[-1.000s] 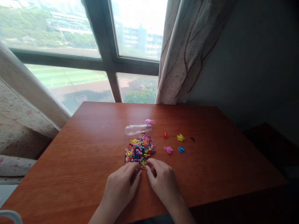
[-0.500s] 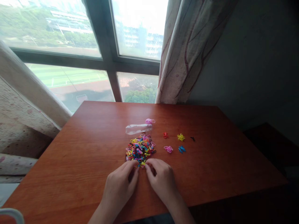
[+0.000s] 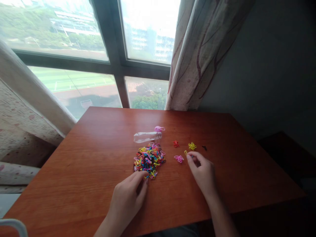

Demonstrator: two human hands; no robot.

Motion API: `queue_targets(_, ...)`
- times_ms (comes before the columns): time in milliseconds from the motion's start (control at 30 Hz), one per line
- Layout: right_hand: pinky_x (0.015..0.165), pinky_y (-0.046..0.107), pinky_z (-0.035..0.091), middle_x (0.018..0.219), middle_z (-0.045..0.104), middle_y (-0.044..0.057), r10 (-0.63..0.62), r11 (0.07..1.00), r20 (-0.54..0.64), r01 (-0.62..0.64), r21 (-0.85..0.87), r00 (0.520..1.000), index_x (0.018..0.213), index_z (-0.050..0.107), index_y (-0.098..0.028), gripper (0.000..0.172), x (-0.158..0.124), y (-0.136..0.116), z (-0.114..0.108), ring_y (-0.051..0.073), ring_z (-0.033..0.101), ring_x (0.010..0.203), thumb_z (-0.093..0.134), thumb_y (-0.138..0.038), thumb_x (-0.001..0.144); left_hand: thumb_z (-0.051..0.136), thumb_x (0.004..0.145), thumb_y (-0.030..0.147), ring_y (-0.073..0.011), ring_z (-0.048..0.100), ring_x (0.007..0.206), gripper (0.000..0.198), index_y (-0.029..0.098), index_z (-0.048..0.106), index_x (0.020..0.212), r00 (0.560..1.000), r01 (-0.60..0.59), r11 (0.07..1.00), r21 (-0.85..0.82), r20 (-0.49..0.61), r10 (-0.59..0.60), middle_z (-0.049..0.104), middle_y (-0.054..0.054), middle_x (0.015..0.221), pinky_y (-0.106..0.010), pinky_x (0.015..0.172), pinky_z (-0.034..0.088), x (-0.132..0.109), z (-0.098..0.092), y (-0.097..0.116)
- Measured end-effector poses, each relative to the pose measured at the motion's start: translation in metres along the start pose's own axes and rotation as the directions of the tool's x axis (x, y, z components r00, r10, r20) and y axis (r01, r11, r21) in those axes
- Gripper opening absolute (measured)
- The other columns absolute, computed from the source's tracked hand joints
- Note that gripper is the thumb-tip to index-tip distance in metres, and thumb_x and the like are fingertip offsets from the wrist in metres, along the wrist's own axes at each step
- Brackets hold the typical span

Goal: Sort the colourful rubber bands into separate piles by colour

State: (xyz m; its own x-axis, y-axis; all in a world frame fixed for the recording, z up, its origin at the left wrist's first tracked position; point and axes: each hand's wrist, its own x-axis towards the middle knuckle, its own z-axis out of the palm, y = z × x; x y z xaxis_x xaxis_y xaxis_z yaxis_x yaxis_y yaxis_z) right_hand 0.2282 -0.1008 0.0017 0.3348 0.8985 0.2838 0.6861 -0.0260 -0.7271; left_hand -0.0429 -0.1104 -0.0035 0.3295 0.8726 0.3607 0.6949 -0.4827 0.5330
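A mixed pile of small coloured rubber bands point(image 3: 149, 158) lies on the wooden table. At its front left edge is my left hand point(image 3: 129, 191), thumb and fingers drawn together; what lies between their tips is too small to make out. My right hand point(image 3: 203, 171) is off to the right, pinching a yellow rubber band point(image 3: 185, 152). It hovers by the small pink cluster point(image 3: 179, 159) and covers most of the blue cluster. Beyond it sit a yellow cluster point(image 3: 192, 146), a red cluster point(image 3: 175, 144) and a few black bands point(image 3: 204, 148).
Behind the pile, a clear plastic bottle point(image 3: 147, 137) lies on its side, with a pink looped cap point(image 3: 159, 129) by its neck. The table point(image 3: 86, 158) reaches to a window with curtains point(image 3: 187, 65). A white curved bar point(image 3: 14, 225) shows at the lower left.
My right hand has left the pile and moved right with a yellow rubber band, now over the blue cluster. My left hand stays at the pile's front edge.
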Motion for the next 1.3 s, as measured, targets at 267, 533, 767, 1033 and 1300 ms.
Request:
queue_targets(267,0.056,0.025,0.039,0.065,0.067,0.002,-0.033,0.947,0.058,0.050,-0.319,0.998,0.081,0.070,-0.021,0.026,0.053,0.050,-0.018,0.016,0.061,0.057,0.052,-0.038,0.086,0.050,0.092,0.021,-0.0177,0.073,0.078,0.017,0.025,0.062,0.102,1.000,-0.012,1.000,0.016,0.002,0.012,0.075,0.000,0.094,-0.025,0.065,0.054,-0.002,0.002,-0.002)
queue_targets(533,0.057,0.026,0.038,0.066,0.069,0.003,-0.041,0.939,0.042,0.053,-0.340,0.998,0.082,0.071,-0.022,0.026,0.057,0.052,-0.013,0.017,0.062,0.058,0.051,-0.038,0.086,0.050,0.093,0.022,-0.0177,0.074,0.080,0.016,0.025,0.062,0.103,1.000,-0.020,1.000,0.012,0.007,0.020,0.075,-0.001,0.096,-0.024,0.066,0.054,-0.003,0.003,-0.003)
queue_targets(767,0.062,0.027,0.043,0.070,0.071,0.005,-0.041,0.954,-0.051,0.024,-0.300,0.998,0.088,0.073,-0.019,0.032,0.048,0.050,-0.015,0.020,0.066,0.064,0.050,-0.042,0.089,0.050,0.093,0.021,-0.0171,0.073,0.079,0.016,0.025,0.062,0.103,1.000,-0.010,1.000,0.000,0.005,0.010,0.075,0.000,0.095,-0.024,0.066,0.054,-0.001,0.001,-0.001)
queue_targets(1033,0.061,0.024,0.049,0.077,0.073,0.004,-0.069,0.997,0.002,0.069,-0.043,0.998,0.089,0.071,-0.020,0.024,-0.014,0.009,0.004,0.018,0.068,0.065,0.053,-0.035,0.092,0.051,0.092,0.022,-0.0174,0.074,0.081,0.016,0.025,0.063,0.103,1.000,-0.001,1.000,0.013,-0.012,0.001,0.076,-0.001,0.097,-0.024,0.066,0.054,-0.002,0.003,-0.003)
queue_targets(1300,0.069,0.025,0.049,0.083,0.072,0.004,-0.227,0.973,0.209,0.231,0.001,0.951,0.091,0.069,-0.021,0.020,-0.055,-0.026,0.036,0.018,0.068,0.073,0.049,-0.018,0.093,0.051,0.092,0.026,-0.0176,0.071,0.069,0.010,0.026,0.061,0.091,0.999,0.000,0.994,0.110,0.046,-0.005,0.073,0.002,0.080,-0.025,0.055,0.049,0.000,0.001,0.005)
